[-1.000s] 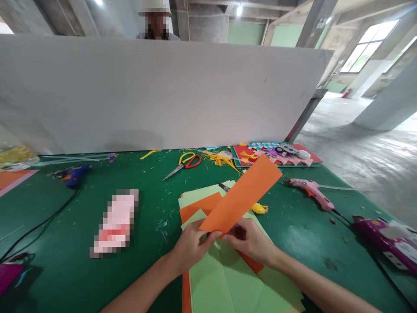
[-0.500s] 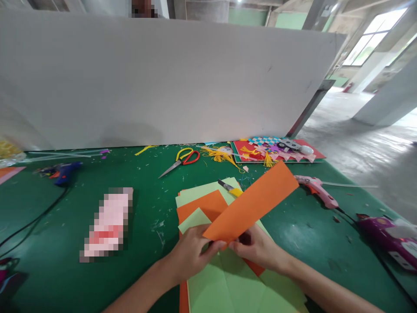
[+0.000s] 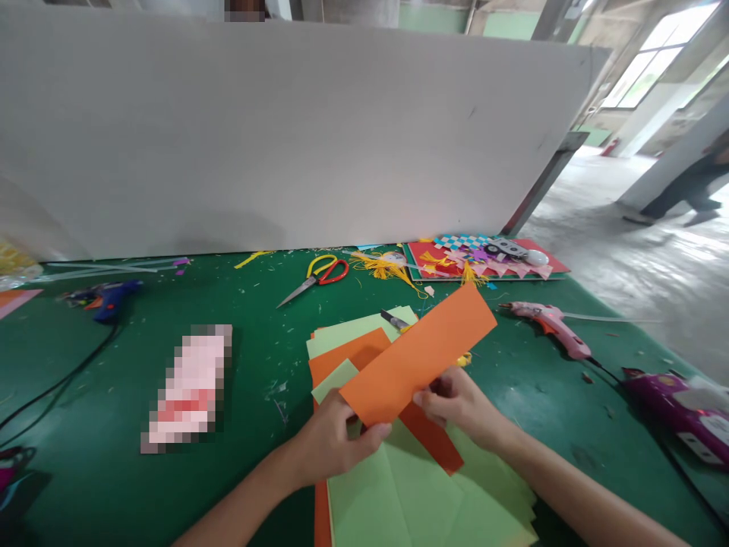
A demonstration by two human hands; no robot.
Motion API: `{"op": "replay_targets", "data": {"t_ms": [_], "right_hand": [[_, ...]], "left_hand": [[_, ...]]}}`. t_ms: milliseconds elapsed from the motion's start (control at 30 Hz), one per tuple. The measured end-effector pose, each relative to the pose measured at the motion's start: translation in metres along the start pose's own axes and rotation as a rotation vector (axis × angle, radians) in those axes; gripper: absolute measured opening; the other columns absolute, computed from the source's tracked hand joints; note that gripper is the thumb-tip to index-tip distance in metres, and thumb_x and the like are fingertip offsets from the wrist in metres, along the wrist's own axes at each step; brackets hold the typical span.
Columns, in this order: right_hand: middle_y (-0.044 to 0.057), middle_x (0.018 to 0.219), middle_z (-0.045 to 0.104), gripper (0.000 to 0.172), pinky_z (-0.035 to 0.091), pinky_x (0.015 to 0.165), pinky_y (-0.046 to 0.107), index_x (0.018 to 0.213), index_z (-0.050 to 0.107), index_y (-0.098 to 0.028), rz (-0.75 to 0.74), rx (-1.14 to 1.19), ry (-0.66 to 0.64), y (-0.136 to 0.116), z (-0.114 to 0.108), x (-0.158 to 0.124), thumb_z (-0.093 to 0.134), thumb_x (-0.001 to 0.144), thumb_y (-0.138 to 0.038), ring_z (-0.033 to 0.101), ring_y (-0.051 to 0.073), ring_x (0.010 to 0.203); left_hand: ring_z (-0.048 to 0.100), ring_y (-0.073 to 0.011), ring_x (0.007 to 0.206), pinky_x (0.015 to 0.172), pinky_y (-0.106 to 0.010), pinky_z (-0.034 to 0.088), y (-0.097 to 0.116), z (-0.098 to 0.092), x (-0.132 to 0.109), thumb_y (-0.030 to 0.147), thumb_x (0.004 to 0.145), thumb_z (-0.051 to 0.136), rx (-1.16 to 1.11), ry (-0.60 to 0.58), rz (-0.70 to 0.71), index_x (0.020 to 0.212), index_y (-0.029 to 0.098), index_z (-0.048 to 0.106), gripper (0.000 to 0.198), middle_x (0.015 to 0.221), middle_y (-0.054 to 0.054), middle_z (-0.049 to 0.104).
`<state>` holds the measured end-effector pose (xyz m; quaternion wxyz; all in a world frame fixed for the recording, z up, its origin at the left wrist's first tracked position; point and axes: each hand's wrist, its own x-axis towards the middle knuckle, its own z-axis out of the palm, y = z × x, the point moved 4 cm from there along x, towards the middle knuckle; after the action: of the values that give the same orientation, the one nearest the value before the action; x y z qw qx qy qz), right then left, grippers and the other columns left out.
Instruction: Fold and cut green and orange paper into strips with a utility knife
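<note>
An orange paper strip slants up to the right between my two hands. My left hand pinches its lower left end, thumb in front. Along the lower edge, my right hand grips the same strip with thumb and bent fingers. Underneath lies a stack of light green paper mixed with orange sheets. Another orange piece rests on the stack below the strip. A utility knife with a yellow handle lies at the stack's top, partly hidden by the strip.
Scissors with yellow and red handles lie beyond the stack. At right are a pink glue gun and a purple device; a blue glue gun is at left. A white board stands along the back. Someone walks far right.
The orange strip has shifted left and tilted flatter, showing more of its face. My right hand has slid up along its edge. A walking person has appeared at the far right.
</note>
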<state>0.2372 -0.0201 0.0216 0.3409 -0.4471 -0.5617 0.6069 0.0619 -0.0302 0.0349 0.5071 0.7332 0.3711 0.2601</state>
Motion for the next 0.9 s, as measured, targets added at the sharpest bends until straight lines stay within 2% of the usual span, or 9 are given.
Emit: {"op": "replay_targets", "data": {"t_ms": [67,167,333,500,667,733,833,900], "right_hand": [[-0.007,0.045,0.037,0.021,0.023,0.043,0.023,0.062,0.048,-0.018,-0.014,-0.009,0.046,-0.004,-0.014,0.001,0.058,0.077,-0.029,0.031,0.007,0.042],[-0.007,0.042,0.038,0.024,0.020,0.043,0.025,0.060,0.048,-0.018,-0.043,0.000,0.144,-0.011,-0.037,0.002,0.058,0.078,-0.031,0.029,0.007,0.041],[-0.006,0.047,0.040,0.018,0.015,0.043,0.026,0.065,0.048,-0.019,-0.128,0.101,0.323,-0.020,-0.069,0.000,0.060,0.077,-0.026,0.032,0.007,0.041],[-0.006,0.055,0.038,0.015,0.018,0.043,0.025,0.066,0.046,-0.020,-0.192,0.217,0.381,-0.024,-0.083,-0.002,0.059,0.074,-0.018,0.036,0.008,0.044],[-0.006,0.054,0.038,0.010,0.025,0.042,0.022,0.073,0.049,-0.022,-0.172,0.311,0.403,-0.022,-0.084,0.000,0.058,0.075,-0.018,0.041,0.010,0.046],[-0.005,0.059,0.044,0.010,0.034,0.046,0.023,0.072,0.049,-0.023,-0.166,0.374,0.396,-0.023,-0.082,0.002,0.058,0.074,-0.020,0.047,0.011,0.052],[-0.003,0.070,0.052,0.009,0.044,0.055,0.024,0.073,0.049,-0.024,-0.164,0.521,0.438,-0.025,-0.086,0.001,0.057,0.070,-0.020,0.053,0.012,0.060],[-0.004,0.066,0.051,0.009,0.045,0.054,0.024,0.073,0.050,-0.025,-0.141,0.584,0.478,-0.025,-0.091,-0.001,0.055,0.069,-0.020,0.050,0.011,0.054]], "left_hand": [[0.061,-0.0174,0.081,0.065,-0.024,0.051,-0.002,-0.004,0.000,0.024,0.080,0.055,-0.094,0.021,-0.041,0.100,0.016,0.061,0.022,0.093,-0.006,0.065],[0.057,-0.0151,0.076,0.061,-0.023,0.050,-0.008,-0.010,-0.001,0.024,0.078,0.055,-0.211,0.036,-0.096,0.099,0.017,0.058,0.022,0.093,-0.006,0.062],[0.047,-0.0106,0.062,0.052,-0.020,0.044,-0.011,-0.019,-0.002,0.027,0.079,0.057,-0.315,0.050,-0.053,0.090,0.018,0.055,0.014,0.071,0.001,0.052],[0.045,-0.0104,0.059,0.053,-0.022,0.043,-0.010,-0.021,-0.002,0.026,0.079,0.058,-0.388,0.048,-0.009,0.086,0.017,0.055,0.011,0.067,0.002,0.049],[0.047,-0.0115,0.059,0.056,-0.024,0.044,-0.011,-0.023,-0.003,0.029,0.080,0.057,-0.332,0.041,-0.024,0.083,0.018,0.056,0.011,0.066,0.001,0.051],[0.052,-0.0134,0.062,0.060,-0.026,0.045,-0.008,-0.024,-0.002,0.036,0.083,0.057,-0.285,0.006,-0.015,0.079,0.017,0.058,0.019,0.067,-0.001,0.055],[0.059,-0.0187,0.072,0.070,-0.031,0.046,-0.002,-0.025,0.002,0.057,0.086,0.047,-0.281,-0.052,0.049,0.079,0.016,0.062,0.044,0.075,-0.006,0.062],[0.059,-0.0199,0.075,0.072,-0.032,0.045,-0.002,-0.029,0.004,0.066,0.087,0.034,-0.312,0.026,0.071,0.089,0.015,0.063,0.059,0.083,-0.009,0.064]]}}
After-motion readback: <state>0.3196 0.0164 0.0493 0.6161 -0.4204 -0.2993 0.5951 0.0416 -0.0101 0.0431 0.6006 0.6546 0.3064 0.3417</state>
